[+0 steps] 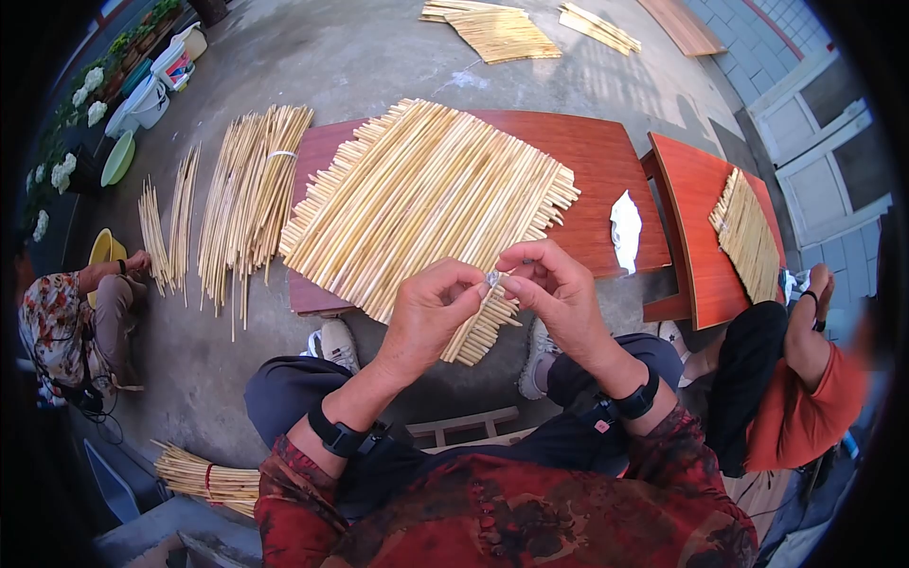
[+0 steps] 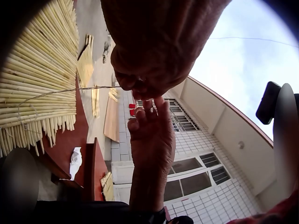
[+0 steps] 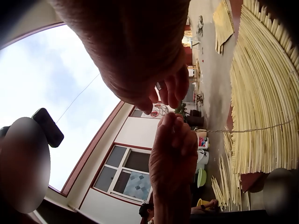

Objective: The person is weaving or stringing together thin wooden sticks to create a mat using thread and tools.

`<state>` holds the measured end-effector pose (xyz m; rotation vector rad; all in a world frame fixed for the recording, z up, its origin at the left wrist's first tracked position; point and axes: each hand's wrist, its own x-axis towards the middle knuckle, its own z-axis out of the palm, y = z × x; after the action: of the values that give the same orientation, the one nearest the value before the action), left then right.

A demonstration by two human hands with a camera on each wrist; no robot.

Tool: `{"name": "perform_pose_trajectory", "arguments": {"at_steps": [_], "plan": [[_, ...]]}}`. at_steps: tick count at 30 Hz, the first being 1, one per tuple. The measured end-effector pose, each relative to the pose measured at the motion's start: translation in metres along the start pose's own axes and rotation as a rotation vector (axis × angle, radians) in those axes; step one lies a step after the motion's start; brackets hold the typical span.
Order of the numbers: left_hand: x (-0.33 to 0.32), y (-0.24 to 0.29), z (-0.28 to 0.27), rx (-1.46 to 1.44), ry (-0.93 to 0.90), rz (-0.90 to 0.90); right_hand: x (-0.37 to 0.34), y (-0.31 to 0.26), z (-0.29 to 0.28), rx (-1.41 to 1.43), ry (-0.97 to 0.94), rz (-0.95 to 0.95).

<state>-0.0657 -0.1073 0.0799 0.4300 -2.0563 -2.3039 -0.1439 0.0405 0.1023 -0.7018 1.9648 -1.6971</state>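
Observation:
A large mat of pale stalks [image 1: 426,189] lies on a red-brown table [image 1: 587,161], its near corner reaching past the edge. Above that corner the left hand [image 1: 431,308] and right hand [image 1: 559,293] meet, thumbs and fingertips pinching a small bunch of thin wire or cord [image 1: 491,278]. In the left wrist view a twisted strand [image 2: 70,89] runs from the mat to the left hand [image 2: 154,51]; the right hand [image 2: 152,144] is close beside it. The right wrist view shows a small loop [image 3: 163,110] between the fingertips of the left hand [image 3: 173,163] and the right hand [image 3: 135,60].
Loose stalk bundles [image 1: 256,180] lie left of the table, another bundle [image 1: 210,476] at lower left. A white cloth or paper [image 1: 625,232] is on the table's right part. A second table [image 1: 701,218] holds a smaller mat [image 1: 748,232]. People sit at both sides.

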Motion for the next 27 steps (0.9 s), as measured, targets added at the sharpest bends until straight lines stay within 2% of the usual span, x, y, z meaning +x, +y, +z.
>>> {"name": "perform_pose_trajectory", "arguments": {"at_steps": [1,3,10,13,15,19,21,22,24,25,27], "plan": [[0.0,0.0,0.0,0.005,0.001,0.014,0.0,0.001,0.001,0.0,0.0,0.0],[0.0,-0.001,0.002,0.005,-0.001,0.021,0.0,0.002,0.001,0.07,0.015,0.126],[0.0,-0.002,0.004,-0.021,0.0,0.053,0.001,0.005,-0.001,0.137,-0.011,0.168],[0.0,-0.002,0.003,-0.003,0.003,0.033,0.001,0.004,0.0,0.011,0.005,0.065],[-0.002,-0.001,0.004,-0.052,0.024,0.007,0.0,0.004,0.001,0.112,0.036,0.15],[-0.003,0.0,0.006,-0.137,0.068,-0.038,0.0,0.003,0.003,0.099,0.053,0.139],[-0.003,0.001,0.008,-0.156,0.08,-0.043,0.0,0.002,0.005,-0.205,0.081,-0.172],[-0.003,0.002,0.008,-0.175,0.092,-0.048,0.001,0.003,0.004,-0.205,0.079,-0.171],[-0.003,-0.004,0.01,-0.135,0.108,-0.024,0.005,0.005,0.001,-0.631,0.019,-0.642],[-0.003,-0.006,0.01,-0.095,0.121,0.0,0.004,0.006,0.003,-0.631,0.018,-0.642],[-0.003,-0.004,0.01,-0.036,0.146,0.021,0.001,0.007,0.008,-0.445,0.081,-0.39]]}}
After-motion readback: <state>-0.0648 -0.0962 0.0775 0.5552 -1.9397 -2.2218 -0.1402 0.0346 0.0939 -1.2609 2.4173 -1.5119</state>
